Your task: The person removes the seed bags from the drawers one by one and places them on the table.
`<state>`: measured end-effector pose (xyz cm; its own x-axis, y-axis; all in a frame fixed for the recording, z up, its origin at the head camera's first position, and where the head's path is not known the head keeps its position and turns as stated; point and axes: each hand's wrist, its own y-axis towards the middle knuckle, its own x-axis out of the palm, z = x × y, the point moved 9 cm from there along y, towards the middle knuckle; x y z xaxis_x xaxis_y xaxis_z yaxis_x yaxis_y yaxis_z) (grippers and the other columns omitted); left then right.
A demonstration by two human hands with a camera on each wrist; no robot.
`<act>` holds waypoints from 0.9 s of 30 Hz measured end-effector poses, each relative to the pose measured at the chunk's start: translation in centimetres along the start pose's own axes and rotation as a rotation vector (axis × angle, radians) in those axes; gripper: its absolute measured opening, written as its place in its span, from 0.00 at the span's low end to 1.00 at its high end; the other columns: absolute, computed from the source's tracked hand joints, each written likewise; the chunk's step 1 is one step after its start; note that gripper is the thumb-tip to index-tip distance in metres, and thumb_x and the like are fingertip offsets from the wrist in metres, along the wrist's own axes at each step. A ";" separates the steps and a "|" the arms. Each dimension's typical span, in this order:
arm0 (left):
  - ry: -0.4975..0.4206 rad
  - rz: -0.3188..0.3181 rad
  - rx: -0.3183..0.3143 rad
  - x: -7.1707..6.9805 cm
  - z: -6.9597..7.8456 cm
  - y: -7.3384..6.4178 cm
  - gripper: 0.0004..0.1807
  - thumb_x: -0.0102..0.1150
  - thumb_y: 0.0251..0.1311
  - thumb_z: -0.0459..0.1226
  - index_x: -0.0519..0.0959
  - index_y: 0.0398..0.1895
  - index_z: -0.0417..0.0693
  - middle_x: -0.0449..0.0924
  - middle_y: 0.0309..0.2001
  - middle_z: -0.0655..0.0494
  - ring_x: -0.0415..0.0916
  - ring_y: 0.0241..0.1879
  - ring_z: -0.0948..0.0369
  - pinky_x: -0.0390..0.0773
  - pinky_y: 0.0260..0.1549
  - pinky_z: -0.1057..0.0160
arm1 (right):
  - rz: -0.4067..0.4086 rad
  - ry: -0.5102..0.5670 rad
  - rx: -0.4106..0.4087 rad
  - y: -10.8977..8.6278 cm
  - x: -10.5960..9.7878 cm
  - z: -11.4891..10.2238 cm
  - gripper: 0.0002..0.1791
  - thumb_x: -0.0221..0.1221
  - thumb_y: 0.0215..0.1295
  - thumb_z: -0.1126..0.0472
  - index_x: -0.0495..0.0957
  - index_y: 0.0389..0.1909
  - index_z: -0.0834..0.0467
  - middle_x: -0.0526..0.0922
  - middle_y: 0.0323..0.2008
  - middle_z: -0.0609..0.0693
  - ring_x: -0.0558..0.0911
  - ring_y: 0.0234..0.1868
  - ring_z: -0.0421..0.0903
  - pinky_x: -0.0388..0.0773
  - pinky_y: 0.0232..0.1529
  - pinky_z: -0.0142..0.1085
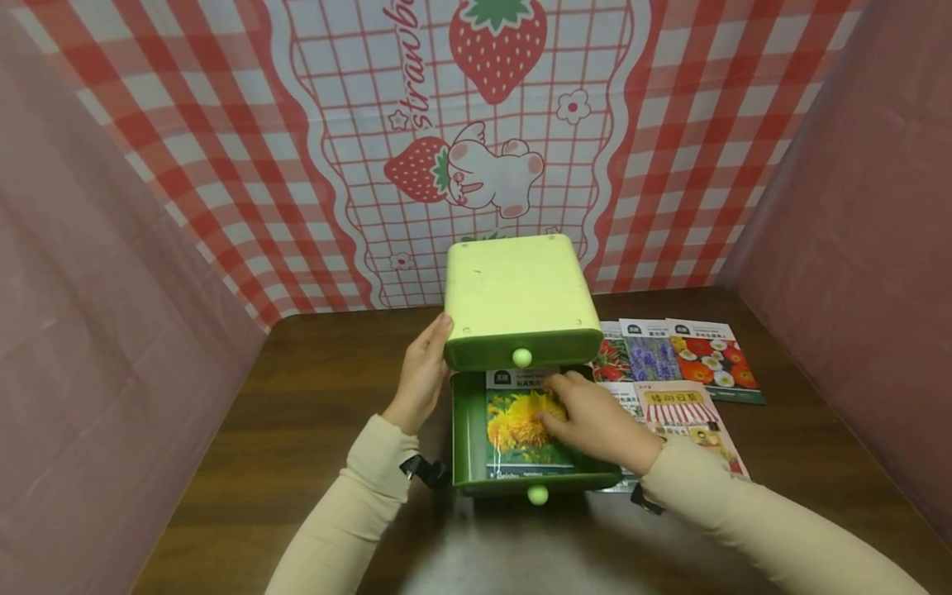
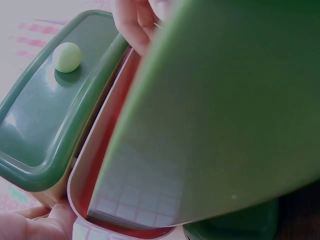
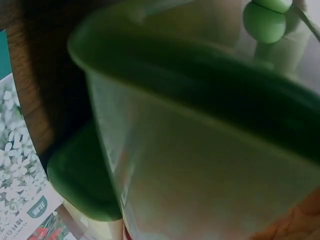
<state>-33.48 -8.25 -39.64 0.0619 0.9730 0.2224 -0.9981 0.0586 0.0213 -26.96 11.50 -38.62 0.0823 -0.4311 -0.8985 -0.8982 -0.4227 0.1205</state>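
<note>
In the head view a small green drawer cabinet [image 1: 521,285] with a pale yellow-green top stands on the table. Below its upper drawer, a green drawer [image 1: 468,430] is pulled out. Inside it lies a seed packet [image 1: 516,438] with yellow flowers on its front. My left hand [image 1: 422,376] rests against the cabinet's left side, fingers up along the wall. My right hand [image 1: 598,417] reaches into the drawer from the right. Its thumb and fingers stand apart and touch the packet's upper right part. The drawer's underside [image 2: 225,125] fills much of the left wrist view.
Several seed packets lie right of the cabinet, among them one with red and white flowers [image 1: 710,359], one with lavender [image 1: 649,357] and a pink one [image 1: 687,413]. A red checked strawberry cloth [image 1: 357,132] hangs behind; pink cloth [image 1: 855,207] flanks the sides.
</note>
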 end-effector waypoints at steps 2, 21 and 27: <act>0.004 -0.004 0.002 0.0 0.0 0.0 0.36 0.47 0.72 0.54 0.57 0.76 0.45 0.57 0.76 0.53 0.66 0.69 0.53 0.77 0.57 0.66 | -0.014 -0.015 0.001 0.2 0.3 0.0 0.27 0.63 0.64 0.53 0.74 0.58 0.66 0.81 0.47 0.62 0.80 0.36 0.48 0.81 0.35 0.43; -0.002 -0.012 0.005 0.0 0.1 -0.1 0.36 0.47 0.73 0.53 0.55 0.76 0.44 0.56 0.76 0.53 0.64 0.70 0.54 0.77 0.57 0.68 | -0.113 0.175 0.086 1.0 1.7 1.1 0.39 0.63 0.63 0.53 0.61 0.71 0.62 0.73 0.62 0.67 0.78 0.56 0.61 0.79 0.53 0.56; -0.018 0.005 -0.005 0.0 0.0 -0.1 0.34 0.47 0.73 0.51 0.56 0.76 0.43 0.57 0.76 0.52 0.66 0.69 0.54 0.78 0.54 0.70 | -0.117 0.241 0.112 1.1 1.8 1.3 0.37 0.62 0.65 0.53 0.61 0.71 0.64 0.71 0.65 0.66 0.75 0.61 0.63 0.76 0.57 0.58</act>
<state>-33.41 -8.22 -39.68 0.0573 0.9692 0.2395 -0.9984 0.0552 0.0155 -28.37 11.32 -40.61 0.2762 -0.5670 -0.7760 -0.9174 -0.3961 -0.0371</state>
